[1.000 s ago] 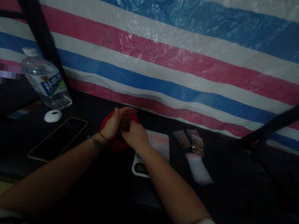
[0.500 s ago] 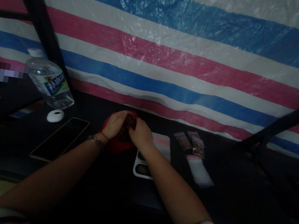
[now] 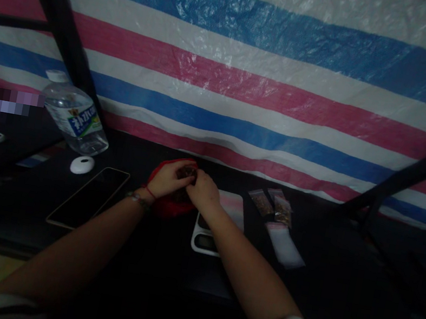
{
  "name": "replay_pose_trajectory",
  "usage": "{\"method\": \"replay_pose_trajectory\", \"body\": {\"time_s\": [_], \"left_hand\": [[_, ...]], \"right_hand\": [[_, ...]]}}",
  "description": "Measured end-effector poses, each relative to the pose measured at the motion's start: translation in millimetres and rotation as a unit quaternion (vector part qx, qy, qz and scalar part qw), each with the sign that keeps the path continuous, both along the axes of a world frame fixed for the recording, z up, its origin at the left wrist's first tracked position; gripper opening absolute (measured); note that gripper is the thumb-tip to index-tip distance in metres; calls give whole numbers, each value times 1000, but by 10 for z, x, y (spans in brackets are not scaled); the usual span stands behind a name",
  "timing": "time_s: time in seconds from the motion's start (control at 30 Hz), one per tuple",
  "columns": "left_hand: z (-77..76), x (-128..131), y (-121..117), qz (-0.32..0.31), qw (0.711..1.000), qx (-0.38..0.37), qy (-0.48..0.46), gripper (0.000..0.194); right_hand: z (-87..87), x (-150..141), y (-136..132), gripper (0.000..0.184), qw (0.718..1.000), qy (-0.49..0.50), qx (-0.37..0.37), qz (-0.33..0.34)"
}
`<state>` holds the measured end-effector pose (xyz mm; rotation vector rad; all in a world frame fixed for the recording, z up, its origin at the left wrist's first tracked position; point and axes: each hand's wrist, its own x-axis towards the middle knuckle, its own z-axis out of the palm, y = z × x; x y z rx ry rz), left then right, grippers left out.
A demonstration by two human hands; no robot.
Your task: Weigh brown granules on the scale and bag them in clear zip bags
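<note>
Directly between left hand (image 3: 167,180) and right hand (image 3: 204,193), over the red bag (image 3: 169,210) – a clump of dark brown material (image 3: 180,196), close against the fingers of both. To the right of the left fingers, to the left of the right ones; neither hand clearly nearer. No long axis readable in so loose and shadowed a mass. Left fingers curled around the far side, thumb across toward the right; right fingers bunched narrow at the right edge – too dark to tell whether gripping or only touching. Just right of the bag, partly beneath the right forearm, the white scale (image 3: 236,203).
</note>
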<state>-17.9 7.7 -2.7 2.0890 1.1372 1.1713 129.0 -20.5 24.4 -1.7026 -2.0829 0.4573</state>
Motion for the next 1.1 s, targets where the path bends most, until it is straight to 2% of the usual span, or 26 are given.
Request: {"method": "replay_pose_trajectory", "body": {"time_s": [0.1, 0.17, 0.3, 0.7, 0.87, 1.1], "left_hand": [[1, -31, 16, 27, 999, -10, 26, 55], [10, -42, 17, 57, 997, -14, 41, 57], [31, -47, 6, 103, 991, -11, 78, 59], [27, -58, 14, 88, 994, -1, 69, 51], [44, -56, -2, 107, 991, -5, 86, 54], [16, -50, 19, 79, 994, 1, 76, 53]], "right_hand": [[17, -27, -53, 65, 1000, 2, 7, -1], [20, -48, -87, 73, 999, -14, 21, 20], [-7, -81, -117, 66, 998, -40, 16, 55], [25, -83, -104, 68, 998, -23, 29, 41], [28, -63, -71, 57, 998, -30, 13, 52], [23, -51, -24, 46, 997, 27, 25, 64]]}}
